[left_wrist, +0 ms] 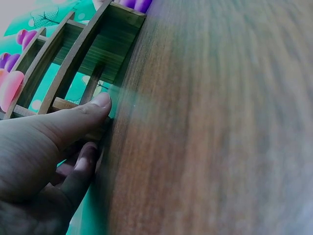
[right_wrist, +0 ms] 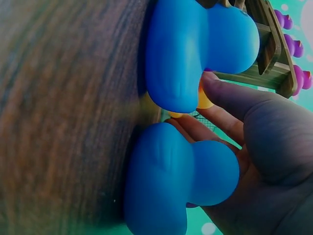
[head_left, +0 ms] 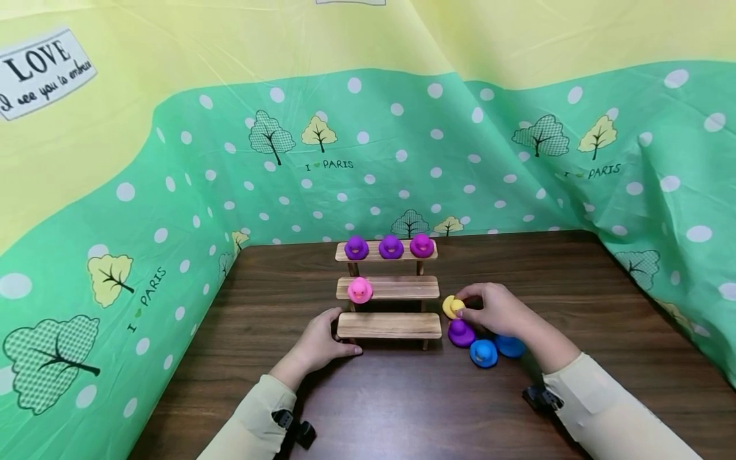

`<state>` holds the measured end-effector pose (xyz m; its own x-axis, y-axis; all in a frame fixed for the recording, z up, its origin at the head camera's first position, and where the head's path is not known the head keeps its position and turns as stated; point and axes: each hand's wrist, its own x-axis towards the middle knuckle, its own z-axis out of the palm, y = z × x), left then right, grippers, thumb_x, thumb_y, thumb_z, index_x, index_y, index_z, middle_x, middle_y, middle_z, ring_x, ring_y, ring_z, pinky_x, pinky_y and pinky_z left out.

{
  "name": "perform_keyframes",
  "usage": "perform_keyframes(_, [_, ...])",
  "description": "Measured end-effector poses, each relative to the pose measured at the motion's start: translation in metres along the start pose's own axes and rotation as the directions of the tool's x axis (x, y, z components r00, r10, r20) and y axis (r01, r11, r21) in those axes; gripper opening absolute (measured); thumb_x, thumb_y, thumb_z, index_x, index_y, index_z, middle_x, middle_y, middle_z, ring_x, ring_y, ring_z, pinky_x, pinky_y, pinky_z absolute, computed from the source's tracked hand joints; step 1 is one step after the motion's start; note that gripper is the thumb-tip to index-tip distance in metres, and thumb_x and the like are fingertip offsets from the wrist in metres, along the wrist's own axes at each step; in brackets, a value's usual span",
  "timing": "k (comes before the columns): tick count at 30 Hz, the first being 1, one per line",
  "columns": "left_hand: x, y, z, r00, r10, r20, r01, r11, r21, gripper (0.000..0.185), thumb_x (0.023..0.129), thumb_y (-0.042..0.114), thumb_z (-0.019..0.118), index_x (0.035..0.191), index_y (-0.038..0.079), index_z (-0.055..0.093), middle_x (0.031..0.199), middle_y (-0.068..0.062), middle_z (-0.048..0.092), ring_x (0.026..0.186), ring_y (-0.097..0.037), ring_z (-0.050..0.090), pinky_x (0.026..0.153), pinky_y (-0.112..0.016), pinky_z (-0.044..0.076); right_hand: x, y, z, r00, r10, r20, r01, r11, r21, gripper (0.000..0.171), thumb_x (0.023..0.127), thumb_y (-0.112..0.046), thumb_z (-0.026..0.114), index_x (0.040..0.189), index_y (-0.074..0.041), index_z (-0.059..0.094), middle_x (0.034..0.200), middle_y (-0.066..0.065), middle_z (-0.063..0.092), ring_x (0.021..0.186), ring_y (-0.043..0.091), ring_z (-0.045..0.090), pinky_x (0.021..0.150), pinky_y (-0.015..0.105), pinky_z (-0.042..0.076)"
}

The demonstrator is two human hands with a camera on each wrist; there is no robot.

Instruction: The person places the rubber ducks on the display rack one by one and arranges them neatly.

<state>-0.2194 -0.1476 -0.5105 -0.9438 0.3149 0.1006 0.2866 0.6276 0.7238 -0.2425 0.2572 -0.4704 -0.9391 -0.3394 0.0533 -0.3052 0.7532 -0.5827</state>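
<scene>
A three-step wooden rack [head_left: 391,326] stands on the table. My left hand [head_left: 316,342] holds its lower left end, thumb in front; the left wrist view shows thumb and fingers about a lower bar. Right of the rack, my right hand [head_left: 496,310] pinches a yellow rubber duck [head_left: 450,307] between thumb and fingers. Near that hand sit a purple duck [head_left: 461,334] and two blue ducks, one [head_left: 483,353] in front and another [head_left: 510,347] partly under the wrist. Those blue ducks [right_wrist: 176,58] hide most of the yellow one in the right wrist view.
On the top step are two purple ducks, one left [head_left: 356,248] and one central [head_left: 391,246], plus a magenta duck [head_left: 422,245] at right. A pink duck [head_left: 360,291] sits at the middle step's left end. Green patterned cloth [head_left: 374,185] surrounds the brown table [head_left: 391,409].
</scene>
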Motion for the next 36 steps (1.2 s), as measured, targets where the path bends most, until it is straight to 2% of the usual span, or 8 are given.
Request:
perform_keyframes(7, [0.0,-0.002,0.0,1.0,0.005,-0.003,-0.005,1.0,0.023,0.092,0.067,0.03,0.102,0.138,-0.006,0.057,0.129,-0.016,0.066,0.124,-0.032,0.061,0.109,-0.048,0.046,0.001,-0.001,0.0,0.996,0.017,-0.082,-0.018,1.0,-0.01,0.026,0.093,-0.024,0.081,0.113,-0.008,0.075,0.111,0.01,0.074,0.106,0.034,0.067,0.094,0.057,0.053])
perform_keyframes(16, [0.0,-0.002,0.0,1.0,0.013,-0.007,-0.013,1.0,0.018,0.089,0.067,0.03,0.102,0.137,-0.004,0.059,0.127,-0.013,0.067,0.122,-0.03,0.062,0.108,-0.047,0.047,0.0,-0.005,-0.004,0.993,0.043,-0.107,-0.039,0.998,0.042,0.025,0.093,-0.023,0.081,0.112,-0.009,0.075,0.109,0.008,0.075,0.103,0.032,0.068,0.091,0.055,0.054])
perform_keyframes(24, [0.001,-0.003,0.001,1.0,0.025,-0.012,-0.025,0.999,0.031,0.086,0.067,0.03,0.102,0.134,-0.003,0.06,0.122,-0.011,0.068,0.118,-0.028,0.063,0.106,-0.047,0.048,-0.008,-0.014,-0.009,0.984,0.043,-0.175,-0.031,0.997,0.071,0.025,0.095,-0.022,0.08,0.115,-0.01,0.072,0.11,0.008,0.074,0.105,0.035,0.068,0.092,0.056,0.055])
perform_keyframes(31, [0.0,-0.003,0.001,1.0,0.02,-0.012,-0.02,1.0,0.013,0.088,0.066,0.03,0.102,0.135,-0.004,0.06,0.125,-0.013,0.067,0.12,-0.029,0.062,0.107,-0.047,0.048,-0.014,-0.029,-0.015,0.964,-0.022,-0.266,0.044,0.996,0.076,0.025,0.092,-0.019,0.083,0.113,-0.011,0.072,0.11,0.005,0.071,0.104,0.032,0.07,0.09,0.055,0.056])
perform_keyframes(36, [0.001,-0.003,0.001,1.0,0.019,-0.008,-0.019,1.0,0.009,0.085,0.067,0.029,0.102,0.134,-0.002,0.061,0.123,-0.01,0.067,0.118,-0.027,0.063,0.107,-0.045,0.048,-0.018,-0.044,-0.019,0.948,-0.039,-0.315,0.061,0.996,0.061,0.025,0.092,-0.017,0.083,0.114,-0.01,0.072,0.111,0.005,0.069,0.103,0.032,0.069,0.09,0.055,0.057])
